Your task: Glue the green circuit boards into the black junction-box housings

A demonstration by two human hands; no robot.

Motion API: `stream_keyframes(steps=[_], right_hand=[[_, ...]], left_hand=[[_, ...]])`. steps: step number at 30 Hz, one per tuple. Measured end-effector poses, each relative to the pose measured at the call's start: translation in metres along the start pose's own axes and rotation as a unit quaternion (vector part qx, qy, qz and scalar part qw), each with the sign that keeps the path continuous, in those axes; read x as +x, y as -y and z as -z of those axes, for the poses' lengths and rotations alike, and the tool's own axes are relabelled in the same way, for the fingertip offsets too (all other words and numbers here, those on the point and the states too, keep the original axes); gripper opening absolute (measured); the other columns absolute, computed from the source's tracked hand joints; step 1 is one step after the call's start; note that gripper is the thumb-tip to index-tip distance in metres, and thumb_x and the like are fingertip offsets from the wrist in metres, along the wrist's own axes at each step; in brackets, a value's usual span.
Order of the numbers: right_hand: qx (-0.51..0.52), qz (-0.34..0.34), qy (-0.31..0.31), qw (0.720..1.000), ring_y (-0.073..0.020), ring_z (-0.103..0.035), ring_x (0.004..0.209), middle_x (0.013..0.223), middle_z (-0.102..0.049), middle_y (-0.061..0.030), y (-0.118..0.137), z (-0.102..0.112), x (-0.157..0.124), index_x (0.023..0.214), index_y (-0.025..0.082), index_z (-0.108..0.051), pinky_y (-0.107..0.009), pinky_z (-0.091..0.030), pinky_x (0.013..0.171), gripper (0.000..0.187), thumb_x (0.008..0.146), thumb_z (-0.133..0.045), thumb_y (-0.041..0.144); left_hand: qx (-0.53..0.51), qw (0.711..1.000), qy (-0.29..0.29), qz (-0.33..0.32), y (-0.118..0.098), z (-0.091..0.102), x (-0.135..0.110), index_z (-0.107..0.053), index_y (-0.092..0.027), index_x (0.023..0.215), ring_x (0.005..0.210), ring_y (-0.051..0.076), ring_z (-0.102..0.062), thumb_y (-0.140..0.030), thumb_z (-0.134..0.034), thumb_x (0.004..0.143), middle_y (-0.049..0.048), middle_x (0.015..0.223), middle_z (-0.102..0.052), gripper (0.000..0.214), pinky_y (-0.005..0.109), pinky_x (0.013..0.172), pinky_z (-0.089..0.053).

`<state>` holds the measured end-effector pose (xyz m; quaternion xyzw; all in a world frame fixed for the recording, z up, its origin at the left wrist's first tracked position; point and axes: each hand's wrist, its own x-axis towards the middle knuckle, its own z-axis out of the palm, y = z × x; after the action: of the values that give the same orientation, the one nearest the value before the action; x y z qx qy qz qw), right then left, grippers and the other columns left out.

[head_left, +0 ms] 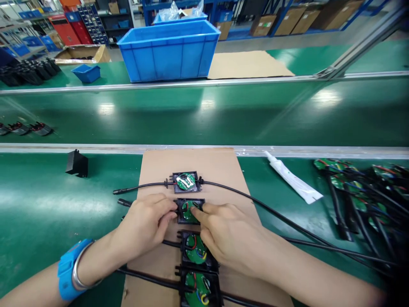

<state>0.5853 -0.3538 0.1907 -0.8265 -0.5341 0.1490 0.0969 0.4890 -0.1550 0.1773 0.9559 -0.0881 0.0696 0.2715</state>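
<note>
Four black plastic cases with round green circuit boards stand in a column on a cardboard sheet (191, 158). At the second case (180, 221), my left hand (148, 221) pinches the black cable where it enters the left side. My right hand (225, 228) grips the right end of this case, its index fingertip pressing on the circuit board (188, 213). Its fingers hide the cable exit there. Behind it lies the farthest case (185, 182), with cables out both sides. Nearer me are a third case (195, 249) and a fourth case (200, 290), showing coloured wires.
A white tube (292, 177) lies right of the cardboard. Farther right is a heap of circuit boards with black cables (361, 196). A black finned block (77, 163) stands at left. Beyond the metal rail, a blue crate (169, 51) sits on the far ledge.
</note>
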Motion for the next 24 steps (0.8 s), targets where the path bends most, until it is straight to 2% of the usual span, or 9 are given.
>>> stream_keyframes(steps=[2, 5, 9, 12, 14, 16, 18, 20, 24], right_hand=[[-0.002, -0.002, -0.003, 1.000, -0.0252, -0.067, 0.074, 0.085, -0.068, -0.0122, 0.002, -0.002, -0.001, 0.111, 0.010, -0.067, -0.035, -0.049, 0.062, 0.038, 0.083, -0.043, 0.016], [0.001, -0.005, 0.000, 1.000, -0.0263, -0.067, 0.076, 0.086, -0.068, -0.0125, 0.004, -0.003, -0.002, 0.107, 0.010, -0.068, -0.036, -0.049, 0.063, 0.035, 0.082, -0.044, 0.016], [0.017, -0.011, -0.009, 1.000, -0.0255, -0.067, 0.076, 0.087, -0.069, -0.0118, 0.004, -0.001, -0.002, 0.105, 0.011, -0.068, -0.036, -0.049, 0.065, 0.033, 0.082, -0.045, 0.016], [0.011, -0.012, -0.008, 1.000, -0.0249, -0.067, 0.073, 0.083, -0.069, -0.0107, 0.006, 0.000, 0.000, 0.106, 0.011, -0.068, -0.036, -0.048, 0.063, 0.034, 0.082, -0.044, 0.015], [0.002, -0.008, -0.003, 1.000, -0.0246, -0.066, 0.070, 0.081, -0.068, -0.0101, 0.007, 0.000, 0.000, 0.106, 0.011, -0.068, -0.035, -0.046, 0.060, 0.034, 0.082, -0.044, 0.015], [-0.005, -0.007, -0.007, 1.000, -0.0241, -0.065, 0.069, 0.083, -0.069, -0.0103, 0.008, 0.001, 0.000, 0.104, 0.011, -0.069, -0.035, -0.044, 0.059, 0.034, 0.082, -0.044, 0.015], [-0.006, -0.014, -0.012, 1.000, -0.0235, -0.065, 0.069, 0.086, -0.069, -0.0104, 0.009, 0.001, -0.001, 0.104, 0.012, -0.068, -0.034, -0.043, 0.060, 0.033, 0.082, -0.044, 0.015], [-0.003, -0.029, -0.006, 1.000, -0.0237, -0.065, 0.072, 0.088, -0.069, -0.0101, 0.010, 0.002, -0.002, 0.103, 0.013, -0.068, -0.034, -0.041, 0.061, 0.032, 0.082, -0.043, 0.016], [0.000, -0.054, 0.013, 0.998, -0.0239, -0.064, 0.075, 0.088, -0.068, -0.0094, 0.011, 0.004, -0.002, 0.099, 0.016, -0.068, -0.034, -0.038, 0.063, 0.030, 0.085, -0.041, 0.020]], left_hand=[[0.042, 0.998, -0.028, -0.035, -0.002, -0.005, -0.004, -0.063, -0.015, 0.095, 0.074, 0.017, -0.059, -0.011, -0.043, 0.091, 0.0048, 0.082, -0.064, 0.021, 0.029, 0.064, -0.052], [0.127, 0.989, -0.028, -0.065, -0.004, -0.011, -0.006, -0.061, -0.015, 0.089, 0.068, 0.017, -0.054, -0.008, -0.039, 0.090, 0.0041, 0.075, -0.059, 0.024, 0.028, 0.057, -0.049], [0.245, 0.964, 0.030, -0.096, -0.010, -0.015, -0.005, -0.056, -0.016, 0.077, 0.062, 0.018, -0.050, -0.002, -0.037, 0.085, 0.0039, 0.069, -0.055, 0.025, 0.029, 0.051, -0.046], [0.314, 0.938, 0.066, -0.134, -0.015, -0.016, -0.006, -0.057, -0.014, 0.082, 0.065, 0.020, -0.053, 0.000, -0.041, 0.079, 0.0068, 0.076, -0.060, 0.021, 0.030, 0.052, -0.050], [0.333, 0.930, 0.072, -0.136, -0.017, -0.015, -0.008, -0.059, -0.011, 0.089, 0.067, 0.021, -0.055, 0.000, -0.043, 0.077, 0.0081, 0.079, -0.062, 0.022, 0.032, 0.054, -0.051], [0.311, 0.942, 0.063, -0.108, -0.018, -0.011, -0.008, -0.060, -0.010, 0.095, 0.068, 0.022, -0.057, -0.001, -0.044, 0.079, 0.0078, 0.080, -0.063, 0.024, 0.034, 0.056, -0.053], [0.254, 0.964, 0.029, -0.073, -0.019, -0.009, -0.007, -0.061, -0.010, 0.103, 0.073, 0.022, -0.058, -0.004, -0.043, 0.083, 0.0082, 0.085, -0.064, 0.027, 0.036, 0.062, -0.054], [0.188, 0.980, 0.008, -0.070, -0.021, -0.009, -0.004, -0.061, -0.010, 0.108, 0.082, 0.022, -0.058, -0.010, -0.043, 0.089, 0.0095, 0.094, -0.064, 0.026, 0.037, 0.072, -0.055], [0.125, 0.985, 0.064, -0.095, -0.022, -0.015, 0.002, -0.065, -0.011, 0.096, 0.088, 0.023, -0.054, -0.016, -0.045, 0.093, 0.0091, 0.092, -0.062, 0.021, 0.039, 0.079, -0.052]])
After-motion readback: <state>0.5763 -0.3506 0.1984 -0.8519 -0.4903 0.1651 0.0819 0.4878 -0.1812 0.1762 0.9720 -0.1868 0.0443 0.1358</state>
